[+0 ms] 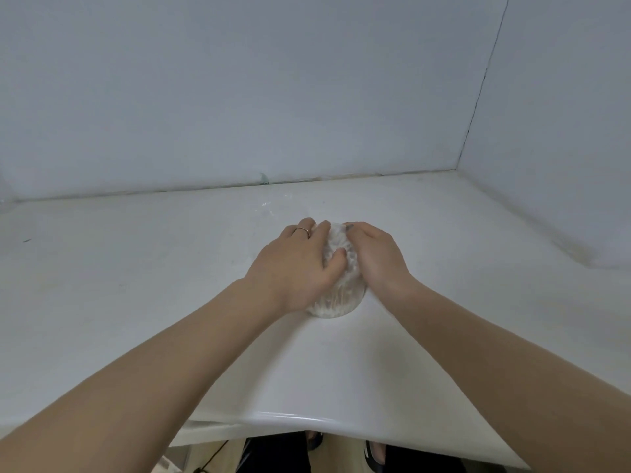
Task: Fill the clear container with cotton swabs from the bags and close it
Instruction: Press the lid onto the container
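Clear container point(336, 295) of cotton swabs point(333, 303) sits mid white counter point(136, 268). Left hand point(293, 264) and right hand point(374, 257) both curl round its top. Advise even downward pressure, base kept flat; lid state cannot be told.

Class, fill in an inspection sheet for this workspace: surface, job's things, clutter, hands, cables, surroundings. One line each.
Surface: white table, glossy front edge, faint smudges toward the back.
Job's things: clear container packed with cotton swabs, standing on the table; whether a lid is on cannot be told.
Clutter: small crumpled clear plastic scrap near the back wall.
Hands: left hand, wearing a ring, and right hand both lie over the container's top, fingers curled on it.
Cables: a thin dark cord on the floor below the table edge.
Surroundings: plain white walls; dark shoes below.
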The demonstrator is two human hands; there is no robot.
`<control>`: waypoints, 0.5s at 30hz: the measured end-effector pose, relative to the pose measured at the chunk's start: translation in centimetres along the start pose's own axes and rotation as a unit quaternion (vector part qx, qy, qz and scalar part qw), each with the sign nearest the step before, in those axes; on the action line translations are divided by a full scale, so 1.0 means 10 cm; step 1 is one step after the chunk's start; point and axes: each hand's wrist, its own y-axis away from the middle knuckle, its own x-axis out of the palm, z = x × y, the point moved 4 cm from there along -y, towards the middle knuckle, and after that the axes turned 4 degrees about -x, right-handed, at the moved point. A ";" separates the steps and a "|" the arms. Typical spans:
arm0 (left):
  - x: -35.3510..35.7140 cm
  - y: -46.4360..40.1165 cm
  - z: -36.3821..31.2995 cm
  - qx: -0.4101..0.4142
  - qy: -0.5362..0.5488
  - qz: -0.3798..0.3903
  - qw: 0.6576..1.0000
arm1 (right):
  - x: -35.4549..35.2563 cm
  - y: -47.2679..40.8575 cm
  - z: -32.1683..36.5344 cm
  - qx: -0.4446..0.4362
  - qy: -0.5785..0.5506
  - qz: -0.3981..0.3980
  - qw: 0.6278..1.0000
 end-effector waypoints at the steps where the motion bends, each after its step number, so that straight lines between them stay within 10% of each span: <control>1: -0.02 0.00 0.00 0.001 0.009 0.007 1.000 | -0.01 0.01 0.04 -0.004 0.016 0.004 1.000; 11: -0.10 -0.16 0.04 -0.046 0.108 0.066 0.991 | -0.03 -0.12 0.23 0.113 -0.002 0.069 0.991; 15: -0.04 -0.19 0.02 -0.046 0.098 0.030 0.994 | 0.07 -0.15 0.26 0.035 0.038 0.031 0.998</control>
